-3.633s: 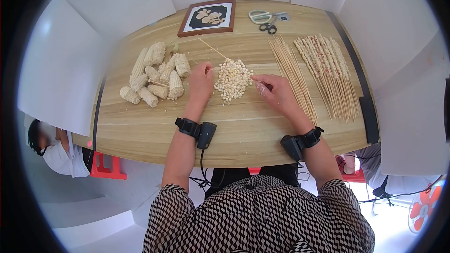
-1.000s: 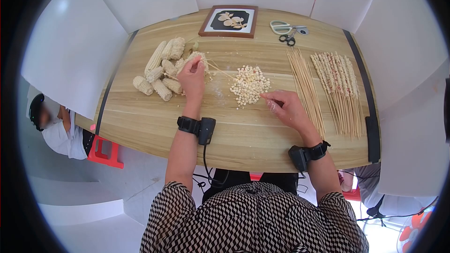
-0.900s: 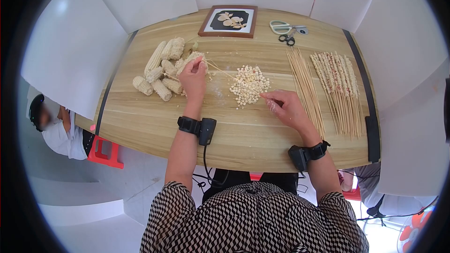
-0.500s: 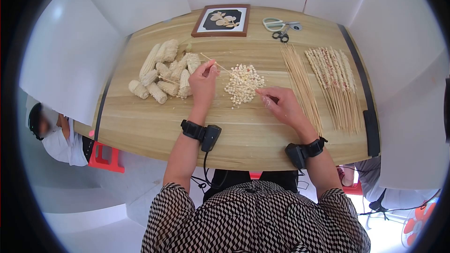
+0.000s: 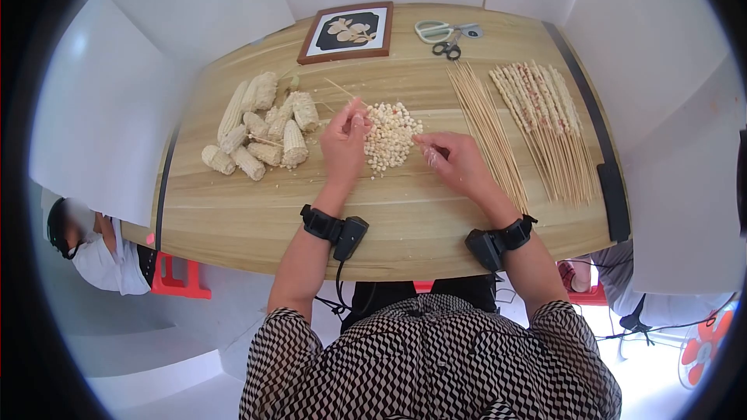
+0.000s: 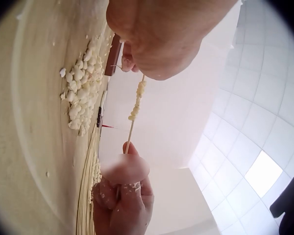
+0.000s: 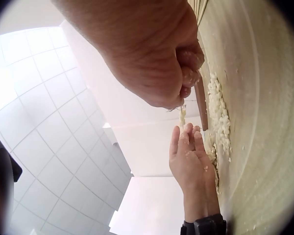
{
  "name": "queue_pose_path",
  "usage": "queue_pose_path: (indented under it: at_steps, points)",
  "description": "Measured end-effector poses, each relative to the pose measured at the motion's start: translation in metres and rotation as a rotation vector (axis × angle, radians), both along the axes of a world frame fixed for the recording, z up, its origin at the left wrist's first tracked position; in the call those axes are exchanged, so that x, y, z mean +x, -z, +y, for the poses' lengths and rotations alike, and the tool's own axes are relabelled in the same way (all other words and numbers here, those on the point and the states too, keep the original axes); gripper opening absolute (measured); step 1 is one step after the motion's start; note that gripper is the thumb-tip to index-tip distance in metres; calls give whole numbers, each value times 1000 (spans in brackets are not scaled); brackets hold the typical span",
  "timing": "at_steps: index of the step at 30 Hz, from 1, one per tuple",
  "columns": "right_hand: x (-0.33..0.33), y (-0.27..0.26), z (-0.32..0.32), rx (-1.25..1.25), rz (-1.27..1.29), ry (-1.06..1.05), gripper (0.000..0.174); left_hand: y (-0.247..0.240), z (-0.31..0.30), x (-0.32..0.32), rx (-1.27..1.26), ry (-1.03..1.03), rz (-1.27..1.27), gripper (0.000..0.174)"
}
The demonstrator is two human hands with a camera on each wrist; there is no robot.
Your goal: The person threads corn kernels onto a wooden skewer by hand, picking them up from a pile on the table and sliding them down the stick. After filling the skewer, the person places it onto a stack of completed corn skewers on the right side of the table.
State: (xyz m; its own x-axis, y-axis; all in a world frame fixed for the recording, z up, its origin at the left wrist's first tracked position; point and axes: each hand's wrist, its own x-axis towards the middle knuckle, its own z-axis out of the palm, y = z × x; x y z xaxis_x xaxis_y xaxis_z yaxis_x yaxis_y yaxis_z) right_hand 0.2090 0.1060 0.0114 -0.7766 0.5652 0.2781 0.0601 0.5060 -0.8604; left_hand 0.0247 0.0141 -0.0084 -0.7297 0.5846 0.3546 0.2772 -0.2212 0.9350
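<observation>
Between the two hands runs a thin wooden skewer [image 6: 130,131], with several pale corn kernels [image 6: 137,100] threaded along it. My right hand [image 5: 457,159] grips its near end, fingers curled round it, beside the right edge of the kernel pile [image 5: 391,140]. The left hand [image 5: 343,140] pinches the skewer farther up, at the pile's left edge; its bare tip sticks out beyond those fingers in the head view. White crumbs cling to the fingers. Part of the threaded stretch is hidden by the left hand in the head view.
Stripped and partly stripped corn cobs [image 5: 264,124] lie at the left. Loose bare skewers [image 5: 486,136] and a row of filled kernel skewers [image 5: 541,124] lie right. Scissors [image 5: 447,35] and a framed picture [image 5: 346,33] sit at the back of the wooden table [image 5: 373,225].
My left hand has moved right, from over the cobs to the skewer near the pile. The right hand keeps its grip beside the pile. The head view has shifted.
</observation>
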Motion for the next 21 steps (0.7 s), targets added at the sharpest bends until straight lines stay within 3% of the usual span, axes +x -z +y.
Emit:
queue_pose_path:
  at_steps: [4,6,10,12,21]
  points:
    - [-2,7,3,-3,72,73,25,1,-4,-14,-130,-110,206,21]
    - [-1,7,5,-20,109,106,26,-1,-7,-18,-271,-188,491,18]
    - [4,7,4,-21,59,133,26,1,-13,-24,-418,-104,611,16]
    - [4,7,5,0,58,133,26,1,-12,-25,-558,-66,855,15]
    - [2,3,8,28,46,134,26,12,1,-33,-552,-32,919,14]
